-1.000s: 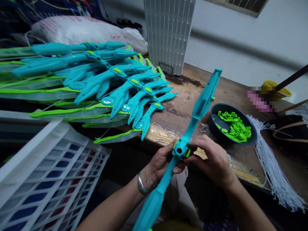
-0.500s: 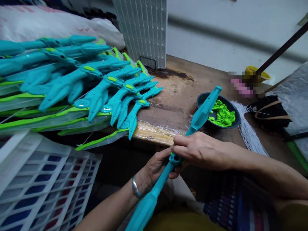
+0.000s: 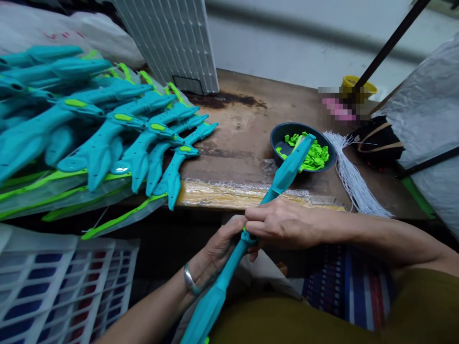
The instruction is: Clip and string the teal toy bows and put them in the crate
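Teal plastic piece (image 3: 234, 258) is up in the air at the front edge of the table (image 3: 244, 129), left hand (image 3: 220, 246) and right hand (image 3: 283, 224) both gripping round its middle, right one nearer the dark bowl (image 3: 281, 130), long axis pretty much slanting from beside the olive clothing (image 3: 279, 320) out over that edge.

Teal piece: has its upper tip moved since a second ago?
Yes: the teal piece's tip shifted down and right against the bowl, now overlapping it in view.
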A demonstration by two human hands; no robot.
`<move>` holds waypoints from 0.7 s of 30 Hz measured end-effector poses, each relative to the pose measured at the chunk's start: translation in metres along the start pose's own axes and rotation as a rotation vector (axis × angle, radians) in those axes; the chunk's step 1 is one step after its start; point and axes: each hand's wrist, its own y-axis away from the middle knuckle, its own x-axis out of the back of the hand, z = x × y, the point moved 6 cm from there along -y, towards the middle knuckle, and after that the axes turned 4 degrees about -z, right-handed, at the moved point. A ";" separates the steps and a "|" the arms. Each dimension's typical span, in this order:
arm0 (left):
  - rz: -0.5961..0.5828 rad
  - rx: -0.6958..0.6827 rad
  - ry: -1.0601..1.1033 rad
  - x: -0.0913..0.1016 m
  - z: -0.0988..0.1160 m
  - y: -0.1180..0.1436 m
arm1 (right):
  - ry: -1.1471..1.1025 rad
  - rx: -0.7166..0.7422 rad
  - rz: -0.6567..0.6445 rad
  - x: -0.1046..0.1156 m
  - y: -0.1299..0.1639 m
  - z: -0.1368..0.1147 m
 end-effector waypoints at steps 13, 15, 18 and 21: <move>0.090 0.133 0.042 0.019 -0.020 0.022 | -0.025 -0.056 0.025 -0.024 -0.003 -0.003; 0.091 0.146 0.051 0.018 -0.026 0.026 | -0.013 0.007 -0.040 -0.026 -0.006 -0.010; 0.071 0.184 0.077 0.019 -0.036 0.028 | -0.014 0.055 -0.116 -0.028 -0.011 -0.016; 0.031 0.229 0.099 0.022 -0.041 0.027 | -0.054 0.050 -0.118 -0.028 -0.013 -0.014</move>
